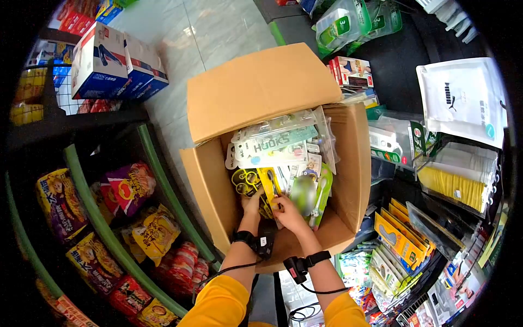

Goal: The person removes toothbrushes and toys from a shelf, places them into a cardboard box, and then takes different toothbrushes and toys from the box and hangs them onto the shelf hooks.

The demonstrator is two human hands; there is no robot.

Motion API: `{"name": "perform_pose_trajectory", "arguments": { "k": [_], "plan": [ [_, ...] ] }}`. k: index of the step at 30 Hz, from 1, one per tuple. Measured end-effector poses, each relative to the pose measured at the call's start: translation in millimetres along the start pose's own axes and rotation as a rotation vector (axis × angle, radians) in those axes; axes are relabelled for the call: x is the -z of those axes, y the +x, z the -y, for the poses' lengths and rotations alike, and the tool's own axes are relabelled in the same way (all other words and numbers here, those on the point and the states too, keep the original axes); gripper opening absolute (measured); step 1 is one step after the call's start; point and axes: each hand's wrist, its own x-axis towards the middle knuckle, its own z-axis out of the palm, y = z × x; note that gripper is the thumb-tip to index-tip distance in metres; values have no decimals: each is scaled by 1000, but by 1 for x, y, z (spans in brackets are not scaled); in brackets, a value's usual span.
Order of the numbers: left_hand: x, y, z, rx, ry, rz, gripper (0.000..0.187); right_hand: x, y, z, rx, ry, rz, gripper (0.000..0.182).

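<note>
An open cardboard box (261, 87) holds many packaged goods. My left hand (251, 204) reaches into it, fingers partly hidden at the yellow-and-black packages (246, 181) on the left side. My right hand (287, 211) is closed at the lower end of a yellow package (268, 182) with a dark-handled item; its fingertips are pressed together on the package's edge. Clear packs marked HOOKS (272, 143) lie at the far end of the box. A green-edged package (323, 191) leans to the right of my right hand.
Shelves with bagged snacks (155, 231) stand at the left. Blue-and-white boxes (102, 62) are at the upper left. Hanging goods, among them a white Puma pack (463, 101) and yellow packs (400, 237), line the right side. Tiled floor (218, 27) shows beyond the box.
</note>
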Motion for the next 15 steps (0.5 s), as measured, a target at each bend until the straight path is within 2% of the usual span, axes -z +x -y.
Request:
{"name": "perform_pose_trajectory", "arguments": {
  "k": [2, 4, 7, 11, 14, 15],
  "plan": [
    [-1, -13, -9, -52, -114, 122, 52, 3, -4, 8, 10, -98, -8, 32],
    [-1, -21, -14, -8, -87, 103, 48, 3, -6, 7, 111, -107, -57, 31],
    [-1, -28, -16, 2, -17, 64, 47, 5, -12, 14, 34, -74, -38, 31],
    [-7, -60, -20, -123, -164, -94, 36, 10, -20, 23, 121, -57, -59, 32],
    [-5, -80, -20, -167, -129, -152, 37, 19, -32, 38, 131, -36, -129, 32],
    [-4, -88, -19, -224, -122, -166, 38, 22, -35, 42, 76, -70, -102, 32]
  ]
}}
